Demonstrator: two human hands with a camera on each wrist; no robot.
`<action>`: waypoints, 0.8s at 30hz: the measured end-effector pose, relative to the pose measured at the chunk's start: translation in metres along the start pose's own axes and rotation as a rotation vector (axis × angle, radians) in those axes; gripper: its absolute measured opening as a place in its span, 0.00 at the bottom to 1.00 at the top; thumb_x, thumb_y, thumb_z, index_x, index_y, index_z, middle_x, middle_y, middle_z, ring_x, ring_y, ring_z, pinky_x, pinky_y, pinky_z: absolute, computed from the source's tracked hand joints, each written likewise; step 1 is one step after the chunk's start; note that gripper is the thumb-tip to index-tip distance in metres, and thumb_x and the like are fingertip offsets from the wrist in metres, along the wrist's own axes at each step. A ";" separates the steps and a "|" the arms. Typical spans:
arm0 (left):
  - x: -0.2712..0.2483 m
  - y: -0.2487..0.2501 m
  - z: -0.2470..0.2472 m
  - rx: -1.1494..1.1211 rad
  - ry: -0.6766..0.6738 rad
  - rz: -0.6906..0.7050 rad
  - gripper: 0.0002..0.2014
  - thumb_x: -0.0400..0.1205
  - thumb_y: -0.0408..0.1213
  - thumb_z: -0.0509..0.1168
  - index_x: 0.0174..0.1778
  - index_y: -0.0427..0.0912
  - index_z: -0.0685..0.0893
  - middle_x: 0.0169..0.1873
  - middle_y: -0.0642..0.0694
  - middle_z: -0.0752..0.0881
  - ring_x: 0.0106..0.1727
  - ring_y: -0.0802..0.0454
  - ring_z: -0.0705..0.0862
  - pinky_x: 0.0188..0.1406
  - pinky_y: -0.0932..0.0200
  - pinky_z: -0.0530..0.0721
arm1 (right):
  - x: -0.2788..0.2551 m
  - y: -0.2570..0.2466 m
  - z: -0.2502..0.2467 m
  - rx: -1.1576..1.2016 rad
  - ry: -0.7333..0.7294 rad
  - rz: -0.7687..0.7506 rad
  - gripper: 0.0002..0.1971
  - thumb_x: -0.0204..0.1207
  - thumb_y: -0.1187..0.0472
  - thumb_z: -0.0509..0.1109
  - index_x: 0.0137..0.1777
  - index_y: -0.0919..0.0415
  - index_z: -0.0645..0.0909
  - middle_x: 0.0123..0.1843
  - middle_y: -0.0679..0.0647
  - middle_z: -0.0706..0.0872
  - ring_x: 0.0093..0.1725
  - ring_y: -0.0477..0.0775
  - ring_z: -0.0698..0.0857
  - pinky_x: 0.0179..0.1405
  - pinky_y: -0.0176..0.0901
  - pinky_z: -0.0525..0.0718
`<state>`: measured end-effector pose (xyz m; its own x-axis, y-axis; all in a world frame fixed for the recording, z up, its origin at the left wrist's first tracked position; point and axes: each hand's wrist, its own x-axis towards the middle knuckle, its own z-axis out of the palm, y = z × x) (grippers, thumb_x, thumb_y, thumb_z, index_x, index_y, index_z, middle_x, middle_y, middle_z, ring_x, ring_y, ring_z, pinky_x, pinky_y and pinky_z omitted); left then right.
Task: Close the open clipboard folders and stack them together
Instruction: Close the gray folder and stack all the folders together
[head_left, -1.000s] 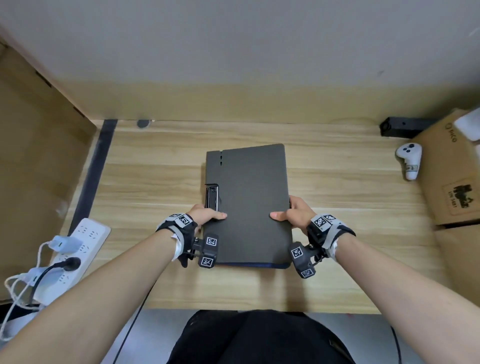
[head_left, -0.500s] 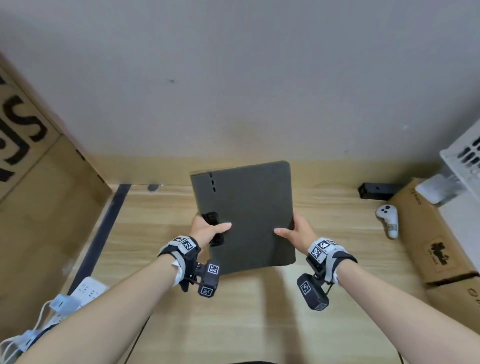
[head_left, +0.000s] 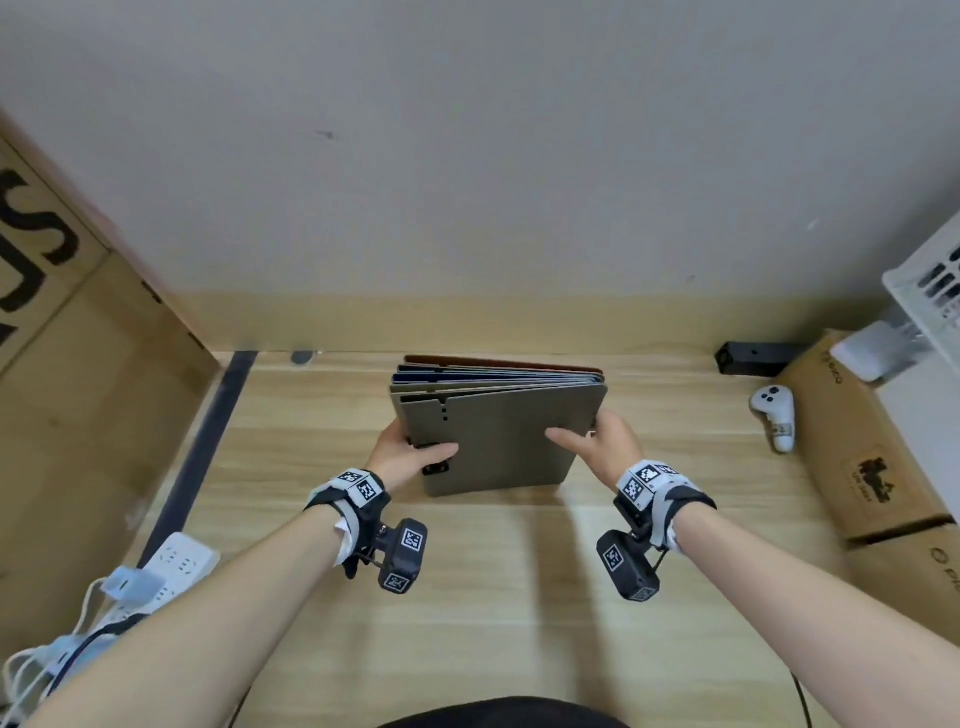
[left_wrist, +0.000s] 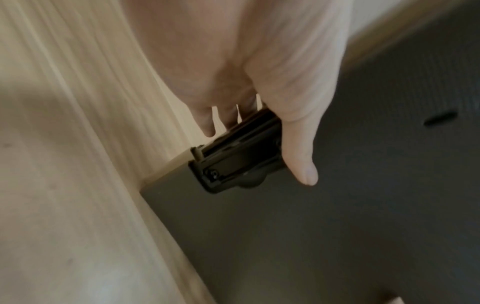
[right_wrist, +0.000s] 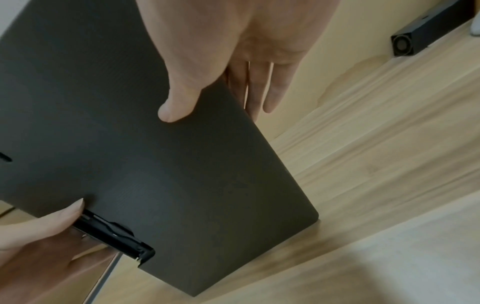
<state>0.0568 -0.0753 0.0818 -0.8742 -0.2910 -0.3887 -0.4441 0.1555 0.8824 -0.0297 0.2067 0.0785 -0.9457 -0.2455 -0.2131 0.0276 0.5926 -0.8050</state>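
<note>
A stack of several closed clipboard folders (head_left: 498, 441) is held up on edge and leans away from me over the wooden table (head_left: 467, 597). A grey folder faces me, with blue ones and a brown one behind it. My left hand (head_left: 410, 452) grips the stack's left edge, its thumb (left_wrist: 298, 144) lying across the black clip (left_wrist: 239, 152). My right hand (head_left: 597, 441) grips the right edge, with its thumb (right_wrist: 176, 102) on the grey cover (right_wrist: 130, 144) and the fingers behind. Whether the lower edge touches the table I cannot tell.
A white power strip (head_left: 176, 561) with cables lies at the front left. A white controller (head_left: 774, 415), a black box (head_left: 753, 358) and cardboard boxes (head_left: 872, 457) line the right side. Cardboard (head_left: 78, 415) walls off the left, and a wall stands behind.
A second ago the stack lay flat on the table under both hands. Both hands have raised it on edge and carried it farther from me, and the folders' top edges now show.
</note>
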 end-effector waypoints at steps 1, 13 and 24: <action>0.000 0.003 -0.005 0.003 -0.007 0.003 0.28 0.70 0.35 0.81 0.65 0.45 0.79 0.58 0.48 0.86 0.58 0.51 0.83 0.59 0.56 0.79 | 0.001 0.000 -0.001 0.010 0.014 0.001 0.21 0.65 0.40 0.79 0.56 0.48 0.84 0.49 0.39 0.90 0.49 0.40 0.87 0.49 0.42 0.83; 0.006 0.029 0.001 0.018 0.060 0.097 0.32 0.67 0.35 0.83 0.67 0.39 0.79 0.59 0.45 0.88 0.58 0.50 0.86 0.65 0.49 0.83 | 0.007 -0.022 0.006 -0.056 0.141 0.029 0.21 0.64 0.45 0.82 0.54 0.54 0.87 0.47 0.49 0.93 0.48 0.56 0.89 0.50 0.48 0.86; 0.019 0.042 -0.022 0.003 0.100 0.109 0.33 0.66 0.34 0.84 0.67 0.45 0.79 0.54 0.52 0.88 0.54 0.57 0.86 0.48 0.67 0.80 | 0.025 -0.045 0.014 0.165 0.175 0.009 0.30 0.55 0.43 0.84 0.59 0.47 0.82 0.51 0.42 0.91 0.53 0.48 0.89 0.58 0.53 0.87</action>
<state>0.0259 -0.0951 0.1171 -0.8934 -0.3648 -0.2622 -0.3484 0.1940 0.9171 -0.0499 0.1633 0.1019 -0.9865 -0.0955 -0.1332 0.0754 0.4575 -0.8860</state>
